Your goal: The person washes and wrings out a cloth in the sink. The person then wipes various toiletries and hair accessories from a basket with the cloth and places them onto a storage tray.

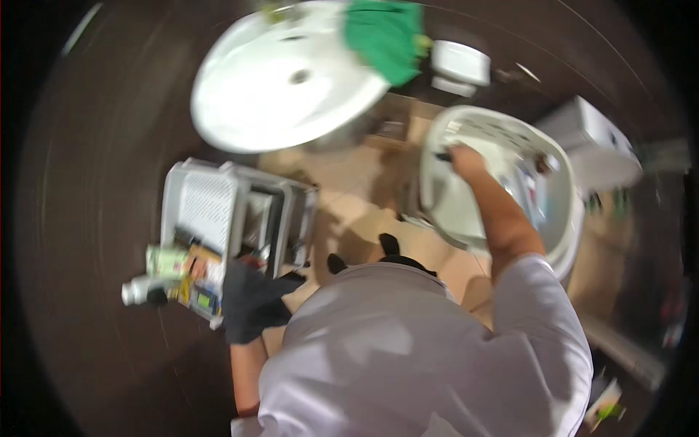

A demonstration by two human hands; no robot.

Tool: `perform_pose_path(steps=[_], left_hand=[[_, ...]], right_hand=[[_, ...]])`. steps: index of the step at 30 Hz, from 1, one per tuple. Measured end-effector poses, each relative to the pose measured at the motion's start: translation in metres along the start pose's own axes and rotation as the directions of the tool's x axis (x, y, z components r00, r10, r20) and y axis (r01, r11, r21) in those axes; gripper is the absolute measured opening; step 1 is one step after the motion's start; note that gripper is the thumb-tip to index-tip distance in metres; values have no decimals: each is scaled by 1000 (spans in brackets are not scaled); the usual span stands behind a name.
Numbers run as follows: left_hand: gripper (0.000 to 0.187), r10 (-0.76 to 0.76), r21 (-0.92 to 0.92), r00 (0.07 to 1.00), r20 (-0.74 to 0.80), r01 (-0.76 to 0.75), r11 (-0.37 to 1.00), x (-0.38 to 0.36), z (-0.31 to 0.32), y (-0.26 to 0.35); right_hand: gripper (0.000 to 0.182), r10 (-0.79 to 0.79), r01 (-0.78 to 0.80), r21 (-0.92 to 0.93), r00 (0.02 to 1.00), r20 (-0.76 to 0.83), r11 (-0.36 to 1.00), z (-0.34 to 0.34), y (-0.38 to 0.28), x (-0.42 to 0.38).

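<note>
My left forearm ends under a dark grey cloth (251, 302), which hangs from my left hand and hides its fingers. That cloth is beside the grey drawer cart at the left. My right hand (464, 159) reaches into a large white laundry basket (445, 218), near its left wall. Its fingers are closed around a small dark thing (443, 156), too blurred to name. Blurred light-coloured and bluish items (535, 189) lie along the basket's right side.
The drawer cart (207, 193) carries bottles and packets (167, 262) on top. Ahead is a white sink (251, 102) with a green towel (386, 36) over its right edge. A white bin (460, 64) and a white cabinet-like object (593, 146) stand beyond the basket. Tiled floor (349, 197) lies between.
</note>
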State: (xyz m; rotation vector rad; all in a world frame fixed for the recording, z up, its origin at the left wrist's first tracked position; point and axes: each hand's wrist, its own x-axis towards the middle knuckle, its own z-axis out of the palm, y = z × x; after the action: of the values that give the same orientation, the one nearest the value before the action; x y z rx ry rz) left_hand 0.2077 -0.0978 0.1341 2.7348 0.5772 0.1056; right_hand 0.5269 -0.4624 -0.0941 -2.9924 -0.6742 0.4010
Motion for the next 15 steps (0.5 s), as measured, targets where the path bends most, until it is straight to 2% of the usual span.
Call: perform_pose_path(steps=[1, 2, 3, 4, 5, 6, 7, 8, 9, 11, 12, 13, 14, 15], left_hand=[[48, 3, 4, 1000, -17, -3, 1000, -2, -3, 1], [39, -23, -206, 1000, -13, 19, 978, -5, 8, -22], [30, 114, -200, 992, -58, -124, 972, -5, -1, -18], [25, -271, -539, 954, 125, 295, 789, -3, 4, -19], [25, -210, -837, 961, 178, 260, 481, -16, 33, -57], [23, -295, -849, 908, 297, 392, 354, -14, 12, -34], [31, -114, -942, 977, 179, 203, 266, -24, 33, -55], [31, -88, -960, 963, 256, 263, 96, -24, 27, -50], [31, -121, -966, 965, 231, 243, 92, -23, 28, -49], [39, 166, -898, 985, 43, -35, 439, -17, 38, -48], [39, 147, -900, 989, 32, -35, 435, -9, 44, -44], [41, 155, -978, 985, 77, 44, 205, 0, 53, -40], [44, 179, -992, 977, 114, 123, -38, 5, 61, -35], [44, 168, -992, 980, 106, 115, -46, 7, 64, -28]], right_hand=[[22, 9, -9, -1, 1000, 27, 1000, -4, -3, 0], [21, 28, -28, -3, 998, 55, 1000, -3, -1, -2], [22, -15, 15, -5, 998, 55, 1000, -15, -4, -10], [29, -14, 13, 2, 996, 90, 1000, -31, -6, -17], [36, 12, -12, 104, 1000, -5, 995, -39, -3, -26], [33, 41, -23, 212, 996, -80, 977, -51, 4, -35], [34, 73, -36, 240, 986, -150, 970, -58, 13, -36], [31, 108, -22, 452, 980, -164, 892, -61, 28, -37], [27, 151, -14, 641, 976, -159, 767, -66, 34, -33], [20, 65, -39, 807, 998, 0, 590, -142, -48, -62], [17, -47, 35, 824, 999, -10, 565, -173, -99, -78], [19, -151, 26, 744, 983, 102, 667, -188, -132, -84], [19, -359, 128, 848, 930, 77, 515, -183, -162, -88], [21, -511, 201, 836, 853, 106, 510, -179, -188, -90]])
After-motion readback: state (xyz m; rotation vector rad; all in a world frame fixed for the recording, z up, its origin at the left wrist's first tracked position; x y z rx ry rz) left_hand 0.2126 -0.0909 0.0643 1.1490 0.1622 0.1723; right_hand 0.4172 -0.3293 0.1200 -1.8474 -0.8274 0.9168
